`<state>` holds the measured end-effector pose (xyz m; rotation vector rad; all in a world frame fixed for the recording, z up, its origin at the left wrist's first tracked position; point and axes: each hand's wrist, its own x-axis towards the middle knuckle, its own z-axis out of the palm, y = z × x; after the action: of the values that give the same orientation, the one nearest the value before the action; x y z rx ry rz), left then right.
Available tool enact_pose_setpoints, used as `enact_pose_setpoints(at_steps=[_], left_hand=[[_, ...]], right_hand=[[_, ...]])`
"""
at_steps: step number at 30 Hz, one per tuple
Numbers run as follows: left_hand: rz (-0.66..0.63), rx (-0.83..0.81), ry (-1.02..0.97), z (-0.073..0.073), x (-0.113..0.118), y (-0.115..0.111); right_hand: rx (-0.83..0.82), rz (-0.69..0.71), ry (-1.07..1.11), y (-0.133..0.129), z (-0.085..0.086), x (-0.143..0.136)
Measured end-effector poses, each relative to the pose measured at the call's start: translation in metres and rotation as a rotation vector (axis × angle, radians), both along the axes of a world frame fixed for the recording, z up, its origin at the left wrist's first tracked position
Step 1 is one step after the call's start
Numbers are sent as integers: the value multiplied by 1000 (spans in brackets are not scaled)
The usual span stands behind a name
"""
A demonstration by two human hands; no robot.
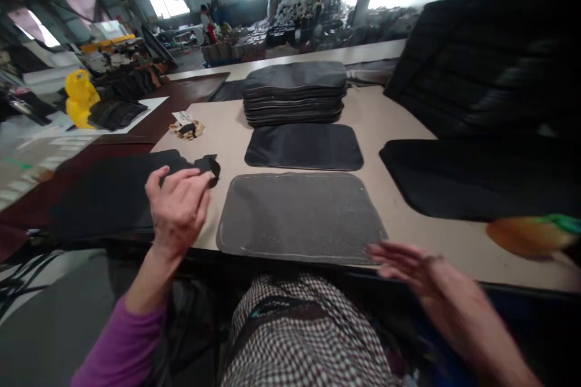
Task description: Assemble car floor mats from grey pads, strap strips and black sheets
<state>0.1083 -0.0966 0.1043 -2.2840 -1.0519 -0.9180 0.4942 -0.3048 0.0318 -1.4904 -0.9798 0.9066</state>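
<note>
My left hand (pixel 179 208) is raised over the table's left part, thumb and fingers curled toward each other, beside a small black scrap (pixel 207 168); whether it grips the scrap is unclear. My right hand (pixel 408 263), blurred, has its fingers stretched out at the lower right corner of a grey rounded panel (pixel 302 217) lying flat at the front edge. Behind that panel is a black rounded panel (pixel 304 146), and farther back a stack of dark panels (pixel 295 94).
Black sheets lie at the left (pixel 104 193) and right (pixel 481 178). An orange object with a green end (pixel 521 236) sits at the right edge. A pile of tan scraps (pixel 187 128) and a yellow object (pixel 80 98) stand left. A person (pixel 207 24) is far behind.
</note>
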Motion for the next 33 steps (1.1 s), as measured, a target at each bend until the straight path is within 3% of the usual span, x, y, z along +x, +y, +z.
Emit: enact_pose_setpoints(at_steps=[2,3,4,6,8,10,12,14,16,19,21,23,25,28,33], left_hand=[[-280,-20,66,7,42,-51],[-446,-60,117,3,62,-75],[-590,-116,164,-5,80,-97],[-794,-184,154,-27,108,-131],[-903,-236,78,-46,124,-147],[-978,-311,24,-53,128,-148],[-1043,-473,8,-49,124,-140],[-1005,-719,-86,-41,116,-126],[-791,-988,-291,-37,110,-111],[-441,-1384,-541,-43,113,-89],[-371,-1666,-596,-48,122,-76],[-354,-1848,-621,-50,134,-65],[-335,-1872,-635,-50,147,-53],[-334,-1783,-598,-53,165,-25],[-384,-1639,-440,-78,195,36]], right_hand=[[-100,359,559,14,-4,-40],[-127,452,713,21,-4,-59],[-147,472,819,27,-4,-77],[-182,354,909,36,-4,-101],[-182,239,909,39,-7,-110],[-151,209,879,38,-11,-107],[-118,197,845,36,-15,-98],[-88,161,794,35,-16,-88],[-71,144,720,36,-13,-80],[-68,205,602,37,-7,-77],[-70,260,536,37,-5,-78],[-79,293,491,35,-6,-78],[-97,307,469,31,-11,-76],[-145,306,417,22,-23,-64],[-204,175,301,1,-48,-45]])
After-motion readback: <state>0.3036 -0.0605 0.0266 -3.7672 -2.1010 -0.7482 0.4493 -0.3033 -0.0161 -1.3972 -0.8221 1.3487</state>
